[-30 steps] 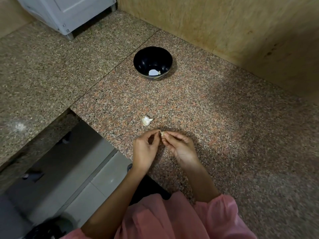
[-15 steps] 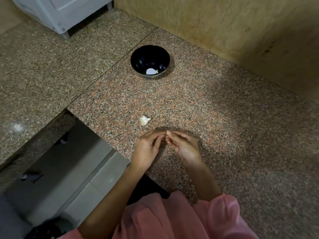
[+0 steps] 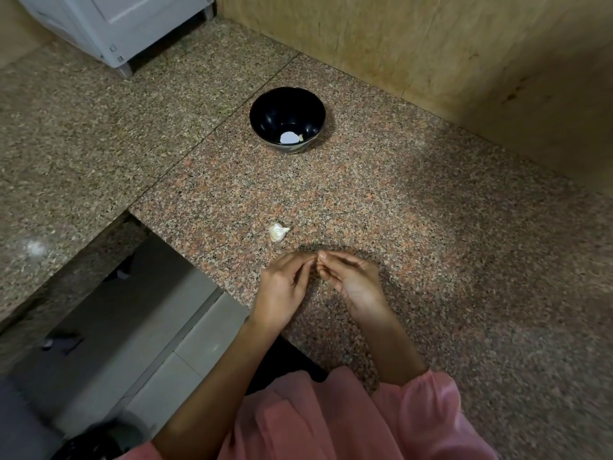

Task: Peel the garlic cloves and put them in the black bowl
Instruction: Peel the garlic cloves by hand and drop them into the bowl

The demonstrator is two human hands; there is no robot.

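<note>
2 hands' fingers meet; garlic lies just beyond, apart.

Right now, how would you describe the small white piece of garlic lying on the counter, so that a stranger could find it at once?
Start at the speckled granite counter and find the black bowl near the wall. Come straight toward the person: the garlic piece lies alone, just beyond the left hand. It is the only pale, papery thing on the bare stone, outside the bowl.

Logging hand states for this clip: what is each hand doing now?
Left hand: fingertips pinched shut; contents hidden.
Right hand: fingertips pinched shut against the left's; contents hidden.
</note>
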